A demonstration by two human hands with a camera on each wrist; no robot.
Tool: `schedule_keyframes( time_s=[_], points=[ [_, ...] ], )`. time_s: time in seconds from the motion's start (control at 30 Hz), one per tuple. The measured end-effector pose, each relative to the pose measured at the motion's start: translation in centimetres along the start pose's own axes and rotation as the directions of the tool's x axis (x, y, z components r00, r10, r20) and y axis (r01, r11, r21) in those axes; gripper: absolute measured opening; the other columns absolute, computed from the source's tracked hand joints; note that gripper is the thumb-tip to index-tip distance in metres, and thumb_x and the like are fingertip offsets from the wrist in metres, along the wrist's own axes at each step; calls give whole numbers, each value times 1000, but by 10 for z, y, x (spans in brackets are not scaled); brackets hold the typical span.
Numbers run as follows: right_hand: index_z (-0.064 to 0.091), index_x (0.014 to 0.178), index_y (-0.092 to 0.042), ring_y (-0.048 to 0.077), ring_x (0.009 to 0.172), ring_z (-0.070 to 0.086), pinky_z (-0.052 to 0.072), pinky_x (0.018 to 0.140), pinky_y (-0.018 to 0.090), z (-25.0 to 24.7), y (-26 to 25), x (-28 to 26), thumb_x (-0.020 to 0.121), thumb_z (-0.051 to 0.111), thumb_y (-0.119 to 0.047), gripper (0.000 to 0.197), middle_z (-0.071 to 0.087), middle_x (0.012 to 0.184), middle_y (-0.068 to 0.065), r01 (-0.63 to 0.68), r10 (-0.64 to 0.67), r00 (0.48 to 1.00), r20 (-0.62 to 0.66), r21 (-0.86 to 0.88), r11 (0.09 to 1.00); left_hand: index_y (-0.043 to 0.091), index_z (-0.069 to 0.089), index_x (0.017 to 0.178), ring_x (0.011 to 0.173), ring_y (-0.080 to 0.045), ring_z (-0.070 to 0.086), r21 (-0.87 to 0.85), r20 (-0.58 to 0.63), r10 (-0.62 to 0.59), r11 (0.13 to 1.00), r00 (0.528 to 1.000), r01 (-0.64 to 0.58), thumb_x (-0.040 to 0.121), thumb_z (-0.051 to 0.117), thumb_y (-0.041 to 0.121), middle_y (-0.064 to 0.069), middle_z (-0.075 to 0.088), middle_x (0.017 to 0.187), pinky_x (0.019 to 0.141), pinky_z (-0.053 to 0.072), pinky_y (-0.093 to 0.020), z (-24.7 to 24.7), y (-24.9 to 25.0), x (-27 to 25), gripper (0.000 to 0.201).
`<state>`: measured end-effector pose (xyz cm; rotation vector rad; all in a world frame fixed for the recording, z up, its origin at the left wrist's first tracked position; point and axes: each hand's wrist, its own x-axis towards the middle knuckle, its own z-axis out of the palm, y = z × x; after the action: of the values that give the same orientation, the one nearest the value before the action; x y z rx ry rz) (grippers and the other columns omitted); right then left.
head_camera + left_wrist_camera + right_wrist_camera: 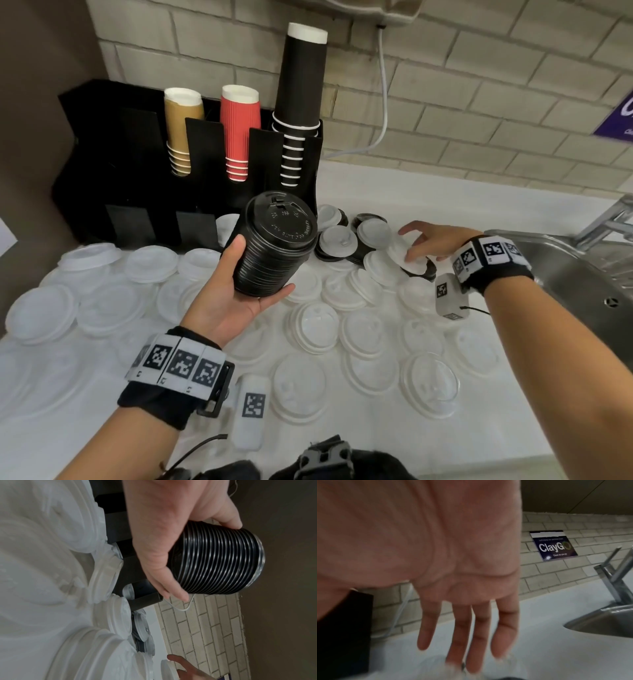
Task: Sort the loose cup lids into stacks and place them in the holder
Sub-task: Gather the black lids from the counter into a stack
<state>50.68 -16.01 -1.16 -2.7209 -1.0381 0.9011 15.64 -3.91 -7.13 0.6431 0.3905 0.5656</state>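
Observation:
My left hand (258,274) grips a tall stack of black lids (275,246), thumb on one side and fingers under the other, and holds it tilted above the counter. The stack's ribbed side (221,562) fills the left wrist view. Behind it stands the black holder (102,154), with cup stacks in its upper slots. My right hand (411,244) reaches over a pile of small white and black lids (342,241). Its straight fingers (481,635) touch a white lid (399,255) there. Large white lids (315,325) lie loose all over the counter.
A steel sink (579,274) with a tap (606,219) sits at the right. The brick wall (479,102) runs behind the counter, with a white cable (385,102) hanging down it. The holder's lower slots (130,226) face the counter.

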Motion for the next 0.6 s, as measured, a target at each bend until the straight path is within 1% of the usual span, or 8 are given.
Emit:
schedule_keyframes(
  time_s=[0.07,0.1,0.13,0.23,0.33,0.4,0.5,0.6],
  points=[
    [36,130,-47,21,114,54,50,83,29,-5,1,-6,74,78,-35,71,57,121,-6,-1,3,993,117,-9,1000,17,54,134,120,-30,60,7,6,-3,1000,1000,3,77,55,54,-14,63,129,78,59,-40,2,-1,2,68],
    [38,129,-47,20,116,52,49,81,28,-5,3,-4,73,78,-37,69,56,122,-7,-12,12,993,120,-4,1000,18,55,133,120,-30,60,11,11,-3,1000,1000,3,77,56,54,-14,63,129,78,59,-40,3,-2,3,67],
    [40,128,-46,21,118,50,48,81,28,-4,6,1,74,77,-40,65,54,125,-6,-24,24,996,86,1,1000,18,56,133,120,-30,60,16,17,-3,1000,1000,2,77,57,55,-13,63,129,79,58,-40,5,-2,4,66],
    [46,133,-33,26,124,47,43,95,34,8,18,22,82,67,-44,56,49,139,4,-93,88,989,-121,-41,995,18,53,136,120,-31,60,17,28,-3,1000,1000,3,74,63,55,-14,62,131,81,58,-41,7,-4,5,73],
    [36,144,-31,29,131,44,34,104,36,29,23,38,85,61,-49,66,43,147,7,-155,136,980,-147,-122,980,17,50,139,120,-32,60,22,32,-1,1000,999,0,73,65,55,-15,61,132,81,58,-42,7,-3,6,77],
    [30,148,-30,29,130,44,33,101,32,41,24,44,87,59,-49,69,42,148,8,-149,130,982,-139,-139,979,17,53,136,118,-31,61,18,21,1,1000,1000,-2,77,59,54,-15,62,130,80,58,-42,7,-2,7,71],
    [27,148,-31,29,122,51,35,87,25,47,25,51,89,59,-44,68,47,143,10,-130,107,984,-141,-166,977,16,59,129,116,-31,63,11,11,3,1000,1000,-3,78,57,53,-15,64,127,77,59,-41,5,1,7,63],
    [28,147,-33,31,120,52,37,90,30,37,21,52,92,53,-42,61,49,139,12,-124,98,983,-158,-167,978,16,61,125,116,-31,63,2,5,4,1000,1000,-4,78,56,53,-15,65,126,78,59,-41,3,3,6,60]
  ],
)
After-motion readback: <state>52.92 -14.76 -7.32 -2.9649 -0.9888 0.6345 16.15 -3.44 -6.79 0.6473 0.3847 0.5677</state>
